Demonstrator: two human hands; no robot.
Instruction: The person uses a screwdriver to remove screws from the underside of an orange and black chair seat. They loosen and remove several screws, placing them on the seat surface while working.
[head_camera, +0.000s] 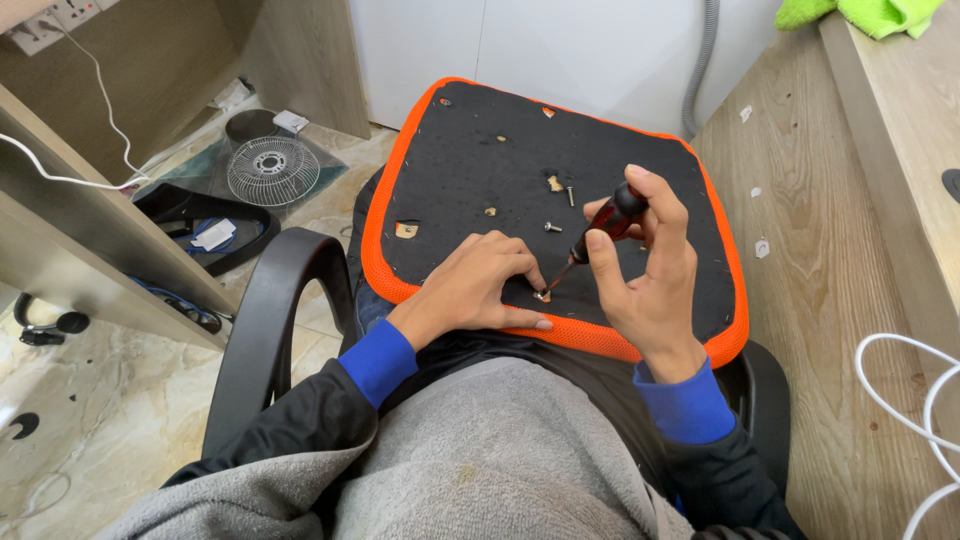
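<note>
An upturned chair seat (470, 180), black underneath with an orange rim, rests on my lap. My right hand (650, 270) grips a screwdriver (600, 225) with a dark red and black handle, its tip angled down to a screw (541, 296) near the seat's front edge. My left hand (480, 285) lies flat on the seat, with fingertips pinching that screw. Two loose screws (553, 227) lie further back on the black fabric, near small torn holes.
A black chair armrest (270, 320) curves at my left. A fan grille (272, 170) and cables lie on the tiled floor beside a wooden desk (90, 250). A wooden platform (820, 260) with a white cable (900, 400) is at right, and a green cloth (870, 12) sits above.
</note>
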